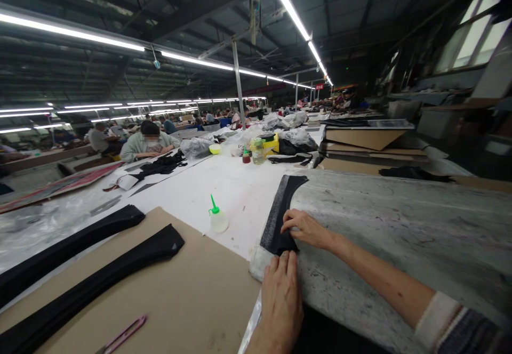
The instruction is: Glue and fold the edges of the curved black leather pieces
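A long curved strip of dark fabric lies along the left edge of a grey padded pad. My left hand lies flat with fingers stretched out, fingertips pressing the near end of the strip. My right hand rests on the strip's right edge a little farther up, fingers bent down onto the cloth, holding nothing. A small squeeze bottle with a green nozzle stands on the white table to the left of the strip.
A cardboard sheet at lower left carries two long black fabric strips and a pink clipper. Cardboard stacks, plastic bags, bottles and black cloth lie farther back. A person sits at the left; others work beyond.
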`<state>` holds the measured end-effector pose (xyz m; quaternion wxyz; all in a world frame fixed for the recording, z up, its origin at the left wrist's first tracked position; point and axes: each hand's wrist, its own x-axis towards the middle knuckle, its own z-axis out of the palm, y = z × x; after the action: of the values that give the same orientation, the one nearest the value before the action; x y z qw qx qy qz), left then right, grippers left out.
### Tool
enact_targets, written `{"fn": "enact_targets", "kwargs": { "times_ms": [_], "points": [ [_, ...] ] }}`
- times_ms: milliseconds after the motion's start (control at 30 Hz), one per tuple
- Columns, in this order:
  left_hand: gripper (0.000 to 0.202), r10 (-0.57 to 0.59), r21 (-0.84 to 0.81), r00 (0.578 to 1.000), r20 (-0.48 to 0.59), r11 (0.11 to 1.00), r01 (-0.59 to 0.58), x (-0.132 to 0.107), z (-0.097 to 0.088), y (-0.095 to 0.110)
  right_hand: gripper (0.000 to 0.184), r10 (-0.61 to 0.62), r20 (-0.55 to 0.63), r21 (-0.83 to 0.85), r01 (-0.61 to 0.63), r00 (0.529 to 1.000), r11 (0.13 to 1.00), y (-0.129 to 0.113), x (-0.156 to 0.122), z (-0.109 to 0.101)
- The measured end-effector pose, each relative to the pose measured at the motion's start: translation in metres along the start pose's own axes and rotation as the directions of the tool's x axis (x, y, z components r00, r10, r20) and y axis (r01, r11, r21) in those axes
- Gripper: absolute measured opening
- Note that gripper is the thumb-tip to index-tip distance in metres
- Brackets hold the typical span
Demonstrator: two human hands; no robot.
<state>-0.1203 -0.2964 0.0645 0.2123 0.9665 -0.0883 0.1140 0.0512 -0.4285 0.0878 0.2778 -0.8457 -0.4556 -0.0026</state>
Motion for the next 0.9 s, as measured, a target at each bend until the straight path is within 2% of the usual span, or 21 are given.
{"fn": "enact_targets", "kwargs": {
  "times_ms": [100,267,433,467,533,633,733,900],
  "points": [
    [0.064,0.0,0.047,1.0,0.011,0.999,-0.001,0.008,0.012,0.001,0.033,-0.034,0.054,0.033,0.032,0.998,0.999,0.005,0.009,-0.005],
    [0.056,-0.016,0.068,1.0,0.006,0.998,0.016,0.009,0.018,0.006,0.023,0.01,0.026,0.117,-0.013,1.0,0.993,0.01,0.018,-0.011],
    [0.048,0.118,0.158,0.993,-0.029,0.981,-0.112,0.017,0.025,0.007,0.025,0.054,0.066,0.185,-0.066,0.996,0.981,0.009,0.018,-0.006],
    [0.046,0.095,0.159,0.994,-0.045,0.984,-0.086,0.02,0.027,0.007,0.028,0.075,0.049,0.193,-0.083,0.996,0.978,0.01,0.018,-0.005],
    [0.044,-0.035,0.161,0.995,-0.088,0.986,0.048,0.027,0.032,0.006,0.033,0.123,-0.007,0.211,-0.119,0.992,0.97,0.016,0.021,-0.005],
    [0.037,-0.189,0.149,0.975,-0.116,0.967,0.205,0.033,0.036,0.003,0.035,0.194,-0.097,0.249,-0.165,0.976,0.954,0.028,0.029,-0.013],
    [0.031,-0.209,0.141,0.97,-0.121,0.964,0.225,0.035,0.035,-0.001,0.036,0.288,-0.197,0.292,-0.224,0.937,0.93,0.041,0.038,-0.029],
    [0.027,-0.254,0.122,0.962,-0.095,0.957,0.265,0.038,0.029,-0.005,0.034,0.443,-0.329,0.385,-0.31,0.834,0.869,0.062,0.051,-0.063]
  ]
}}
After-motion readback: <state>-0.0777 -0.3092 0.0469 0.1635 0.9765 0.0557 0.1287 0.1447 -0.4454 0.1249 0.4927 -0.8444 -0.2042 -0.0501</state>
